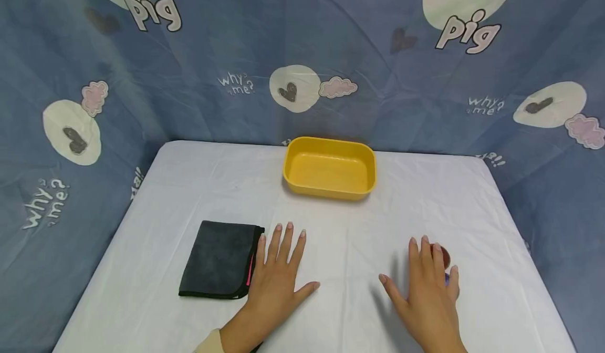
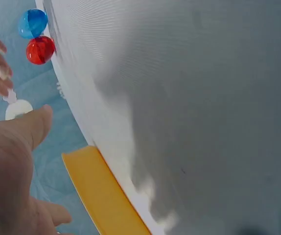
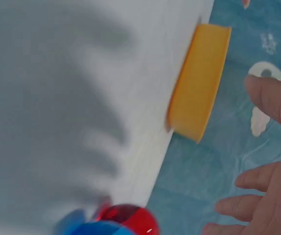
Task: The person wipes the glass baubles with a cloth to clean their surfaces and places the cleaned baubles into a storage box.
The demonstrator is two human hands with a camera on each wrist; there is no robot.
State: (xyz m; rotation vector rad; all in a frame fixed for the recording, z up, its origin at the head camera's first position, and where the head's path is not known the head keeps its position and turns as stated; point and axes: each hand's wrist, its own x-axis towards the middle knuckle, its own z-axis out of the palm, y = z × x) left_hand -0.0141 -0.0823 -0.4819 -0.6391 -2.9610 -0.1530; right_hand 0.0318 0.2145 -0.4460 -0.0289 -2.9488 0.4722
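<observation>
My left hand point(image 1: 275, 284) is spread with straight fingers beside a folded dark grey cloth point(image 1: 217, 258) with black edging, overlapping its right side in the head view. Nothing is held in it. My right hand point(image 1: 431, 295) hovers over the right part of the table, fingers straight and apart, casting a shadow. Behind its fingers are a red ball point(image 1: 442, 257) and a blue ball, mostly hidden in the head view. The left wrist view shows the shiny red ball point(image 2: 40, 50) and blue ball point(image 2: 33, 23) side by side.
A yellow rectangular tray point(image 1: 331, 190) stands at the table's back edge, near the middle. White cloth point(image 1: 331, 316) covers the table. A blue patterned curtain point(image 1: 212, 43) hangs behind it and along both sides.
</observation>
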